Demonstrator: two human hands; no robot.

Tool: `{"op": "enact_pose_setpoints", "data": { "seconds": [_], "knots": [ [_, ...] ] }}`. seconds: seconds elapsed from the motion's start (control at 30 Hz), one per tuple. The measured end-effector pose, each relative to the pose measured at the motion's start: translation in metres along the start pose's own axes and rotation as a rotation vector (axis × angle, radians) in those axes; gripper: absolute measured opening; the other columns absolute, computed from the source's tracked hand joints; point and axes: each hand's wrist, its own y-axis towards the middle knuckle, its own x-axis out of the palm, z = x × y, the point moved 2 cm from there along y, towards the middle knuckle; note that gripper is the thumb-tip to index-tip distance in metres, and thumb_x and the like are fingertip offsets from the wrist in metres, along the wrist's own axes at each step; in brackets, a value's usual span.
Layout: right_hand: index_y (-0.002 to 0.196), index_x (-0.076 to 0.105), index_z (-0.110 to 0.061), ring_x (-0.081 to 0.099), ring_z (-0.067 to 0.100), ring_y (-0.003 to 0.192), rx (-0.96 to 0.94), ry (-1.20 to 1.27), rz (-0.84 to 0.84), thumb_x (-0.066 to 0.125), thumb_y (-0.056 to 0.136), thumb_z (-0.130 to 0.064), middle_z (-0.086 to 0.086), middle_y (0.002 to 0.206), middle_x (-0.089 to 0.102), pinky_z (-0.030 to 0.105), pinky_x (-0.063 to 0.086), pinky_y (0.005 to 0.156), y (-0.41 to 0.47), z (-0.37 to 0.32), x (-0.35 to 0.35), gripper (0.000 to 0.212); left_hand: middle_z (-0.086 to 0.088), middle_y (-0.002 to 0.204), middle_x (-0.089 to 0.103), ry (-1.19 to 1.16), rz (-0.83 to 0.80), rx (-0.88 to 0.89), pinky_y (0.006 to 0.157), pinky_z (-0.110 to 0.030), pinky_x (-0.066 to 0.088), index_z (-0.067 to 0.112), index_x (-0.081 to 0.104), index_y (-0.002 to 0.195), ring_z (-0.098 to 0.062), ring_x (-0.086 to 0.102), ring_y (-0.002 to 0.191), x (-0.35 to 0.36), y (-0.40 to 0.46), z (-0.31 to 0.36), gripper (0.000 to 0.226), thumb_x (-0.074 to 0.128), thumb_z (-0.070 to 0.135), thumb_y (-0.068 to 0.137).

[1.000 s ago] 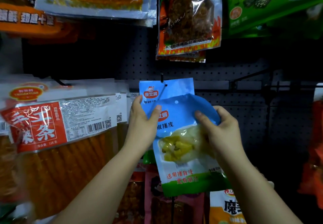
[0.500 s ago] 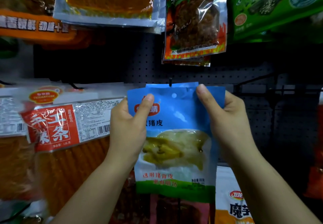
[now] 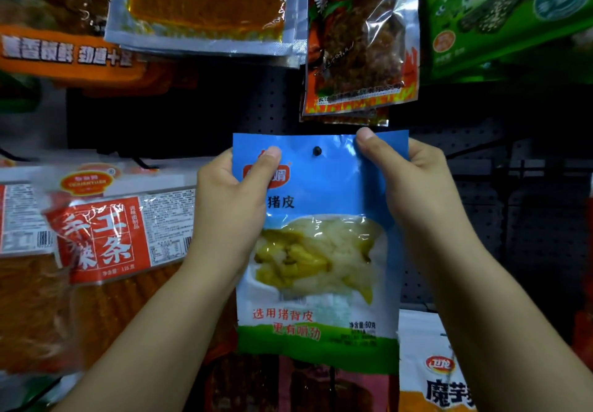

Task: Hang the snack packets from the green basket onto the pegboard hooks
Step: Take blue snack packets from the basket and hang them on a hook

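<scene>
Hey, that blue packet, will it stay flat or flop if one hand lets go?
The blue packet would probably flop: it is thin film, creased where the right hand pinches it. Its glossy surface looks slippery. The filling sits low, so it should hang bottom-heavy.

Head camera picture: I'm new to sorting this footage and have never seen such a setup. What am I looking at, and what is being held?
There is no machine here. A person wears one camera on the head, looking forward and down at their own two bare arms. In front is a dark pegboard hung with snack packets. The left hand and the right hand each pinch an upper corner of a blue packet with a clear window showing pale and yellow food. A dark spot sits in its top strip, probably the hanging hole at a hook. A red-labelled packet hangs to the left.
</scene>
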Motion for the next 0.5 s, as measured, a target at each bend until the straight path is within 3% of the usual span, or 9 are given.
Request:
{"op": "enact_pose_setpoints", "data": {
  "seconds": [0.17, 0.3, 0.4, 0.5],
  "knots": [
    [0.076, 0.063, 0.000, 0.066, 0.017, 0.065, 0.059, -0.044, 0.016, 0.063, 0.089, -0.032, 0.005, 0.070, 0.065, 0.031, 0.049, 0.061, 0.005, 0.014, 0.000, 0.035, 0.002, 0.071, 0.074, 0.039, 0.007, -0.090, 0.068, -0.044, 0.058, 0.032, 0.070, 0.064, -0.016, 0.071, 0.068, 0.000, 0.004, -0.016, 0.024, 0.065, 0.026, 0.087],
    [0.071, 0.065, -0.010, 0.068, 0.016, 0.064, 0.136, -0.086, 0.055, 0.063, 0.089, -0.035, 0.002, 0.068, 0.068, 0.028, 0.050, 0.058, 0.011, 0.033, 0.000, 0.030, 0.003, 0.085, 0.075, 0.105, -0.024, -0.124, 0.077, -0.048, 0.058, 0.030, 0.066, 0.081, -0.016, 0.072, 0.081, -0.003, -0.003, -0.042, 0.004, 0.069, 0.033, 0.082],
    [0.076, 0.064, -0.002, 0.071, 0.027, 0.076, 0.126, -0.154, 0.117, 0.062, 0.089, -0.038, 0.013, 0.079, 0.073, 0.037, 0.053, 0.065, 0.019, 0.045, 0.000, 0.038, 0.006, 0.099, 0.070, 0.221, -0.074, -0.183, 0.083, -0.046, 0.056, 0.034, 0.053, 0.096, -0.013, 0.067, 0.094, -0.005, -0.013, -0.066, 0.026, 0.070, 0.039, 0.077],
    [0.086, 0.065, 0.004, 0.069, 0.031, 0.081, 0.093, -0.243, 0.162, 0.061, 0.089, -0.039, 0.018, 0.086, 0.072, 0.042, 0.054, 0.068, 0.029, 0.056, 0.001, 0.043, 0.013, 0.111, 0.059, 0.391, -0.109, -0.153, 0.086, -0.033, 0.052, 0.034, 0.040, 0.108, -0.006, 0.059, 0.101, -0.001, -0.022, -0.081, 0.045, 0.070, 0.043, 0.076]
  ]
}}
